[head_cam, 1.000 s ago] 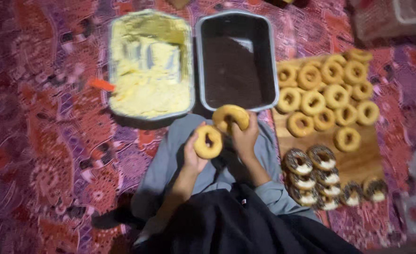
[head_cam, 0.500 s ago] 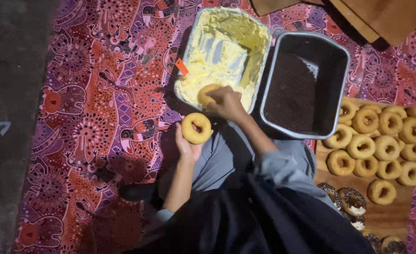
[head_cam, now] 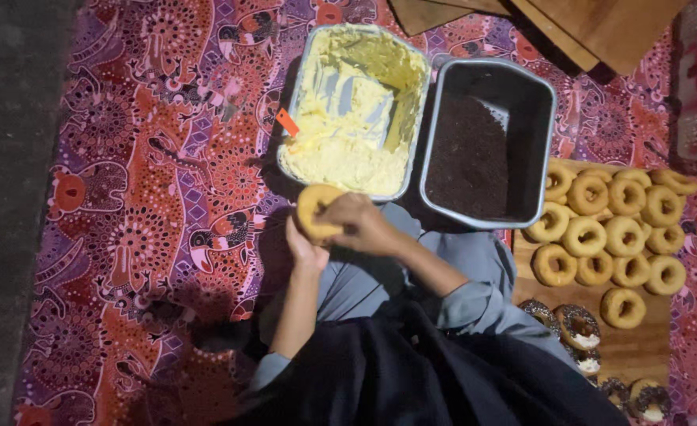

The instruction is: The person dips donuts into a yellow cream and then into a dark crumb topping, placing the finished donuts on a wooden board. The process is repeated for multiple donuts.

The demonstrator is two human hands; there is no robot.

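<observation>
A plain golden doughnut (head_cam: 313, 207) is held just in front of the near edge of the metal tray of yellow cream (head_cam: 301, 95). My left hand (head_cam: 304, 249) cups it from below. My right hand (head_cam: 358, 224) closes over its right side, so part of the doughnut is hidden. Both hands meet above my grey-clad lap. I cannot tell whether a second doughnut lies behind the first.
An orange-handled tool (head_cam: 288, 123) sticks out of the cream. A metal tray of dark sprinkles (head_cam: 539, 110) stands to the right. A wooden board (head_cam: 640, 347) carries several plain doughnuts (head_cam: 607, 235) and sprinkle-coated ones (head_cam: 575, 323). A red patterned cloth (head_cam: 143, 189) covers the floor.
My right hand has come back from the cream tray with its doughnut and joined the left hand. The view has shifted left, then closer.
</observation>
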